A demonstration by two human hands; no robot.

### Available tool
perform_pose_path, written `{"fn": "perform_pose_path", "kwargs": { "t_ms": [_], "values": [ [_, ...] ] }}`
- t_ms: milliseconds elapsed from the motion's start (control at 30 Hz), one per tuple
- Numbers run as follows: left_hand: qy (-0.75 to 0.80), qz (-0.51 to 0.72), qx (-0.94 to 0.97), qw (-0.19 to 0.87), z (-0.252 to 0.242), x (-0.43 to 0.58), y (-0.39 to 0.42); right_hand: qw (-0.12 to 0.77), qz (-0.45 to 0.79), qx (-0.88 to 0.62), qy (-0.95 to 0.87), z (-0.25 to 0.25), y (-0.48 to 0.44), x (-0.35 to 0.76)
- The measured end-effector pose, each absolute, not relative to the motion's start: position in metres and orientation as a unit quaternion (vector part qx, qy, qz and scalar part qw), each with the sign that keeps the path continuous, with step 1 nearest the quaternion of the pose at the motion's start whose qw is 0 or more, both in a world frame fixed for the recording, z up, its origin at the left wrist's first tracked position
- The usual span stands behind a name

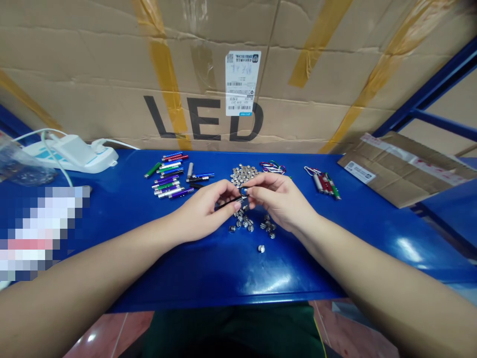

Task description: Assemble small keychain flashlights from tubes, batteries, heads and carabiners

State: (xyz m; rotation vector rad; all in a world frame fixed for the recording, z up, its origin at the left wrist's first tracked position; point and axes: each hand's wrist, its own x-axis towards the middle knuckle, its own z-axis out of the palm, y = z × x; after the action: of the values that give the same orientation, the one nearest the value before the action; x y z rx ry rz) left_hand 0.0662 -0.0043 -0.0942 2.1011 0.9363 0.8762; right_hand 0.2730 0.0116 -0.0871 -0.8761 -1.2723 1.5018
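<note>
Above the middle of the blue table, both my hands meet fingertip to fingertip. My left hand is closed round a slim black tube, like a mini flashlight body. With thumb and forefinger, my right hand pinches a small dark loop, apparently a carabiner, against the tube's end. Whether the two are joined is too small to tell. Just below my fingers lie small silver metal caps, with one single cap nearer me. Behind my hands is a pile of button cells.
Coloured metal tubes lie at the back left, and loose carabiners behind my right hand. Several mini flashlights with a carabiner lie to the right, beside a cardboard box. A white power strip sits far left; a large carton stands behind.
</note>
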Motion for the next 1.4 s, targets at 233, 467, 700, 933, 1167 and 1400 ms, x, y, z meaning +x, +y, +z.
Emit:
{"fn": "perform_pose_path", "kwargs": {
  "t_ms": [233, 467, 700, 933, 1167, 1400],
  "values": [
    [0.394, 0.366, 0.777, 0.326, -0.093, 0.068, -0.006, 0.499, 0.571, -0.355, -0.547, -0.091, 0.013, 0.271],
    [0.406, 0.387, 0.757, 0.335, -0.099, 0.07, -0.009, 0.523, 0.563, -0.339, -0.542, -0.093, 0.013, 0.269],
    [0.413, 0.436, 0.713, 0.362, -0.103, 0.072, -0.008, 0.532, 0.578, -0.334, -0.52, -0.094, 0.014, 0.269],
    [0.384, 0.427, 0.748, 0.333, -0.097, 0.069, -0.005, 0.508, 0.506, -0.324, -0.618, -0.091, 0.02, 0.278],
    [0.341, 0.378, 0.84, 0.189, -0.091, 0.064, -0.005, 0.53, 0.53, -0.309, -0.586, -0.091, 0.02, 0.285],
    [0.344, 0.403, 0.814, 0.237, -0.095, 0.063, -0.005, 0.416, 0.58, -0.315, -0.625, -0.088, 0.016, 0.29]
  ]
}}
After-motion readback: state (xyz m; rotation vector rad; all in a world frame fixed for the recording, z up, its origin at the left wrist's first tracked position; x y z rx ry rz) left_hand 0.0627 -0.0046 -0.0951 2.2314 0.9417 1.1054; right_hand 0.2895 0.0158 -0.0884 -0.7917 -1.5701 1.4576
